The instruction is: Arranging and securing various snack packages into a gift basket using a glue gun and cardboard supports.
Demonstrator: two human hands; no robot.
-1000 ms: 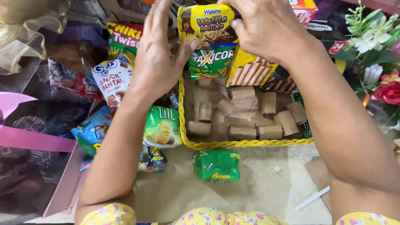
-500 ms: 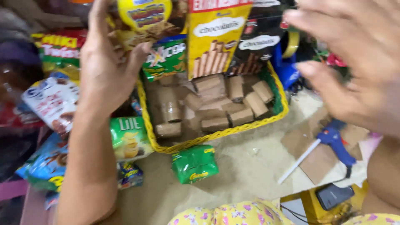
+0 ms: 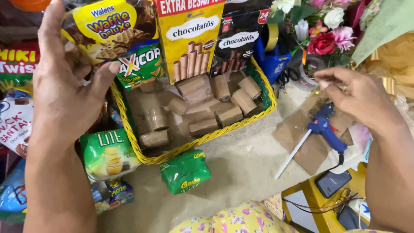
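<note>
A yellow waffle snack bag (image 3: 108,26) stands upright above the yellow basket (image 3: 142,157).

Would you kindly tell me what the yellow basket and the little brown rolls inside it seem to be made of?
The basket looks like woven plastic or painted wicker: its rim is a glossy, twisted yellow braid. The rolls look like matte brown cardboard or kraft paper, curled into short tubes with open ends; which of the two I cannot tell.

glossy plastic snack bag (image 3: 108,26), woven yellow basket (image 3: 142,155), matt cardboard rolls (image 3: 202,103)
</note>
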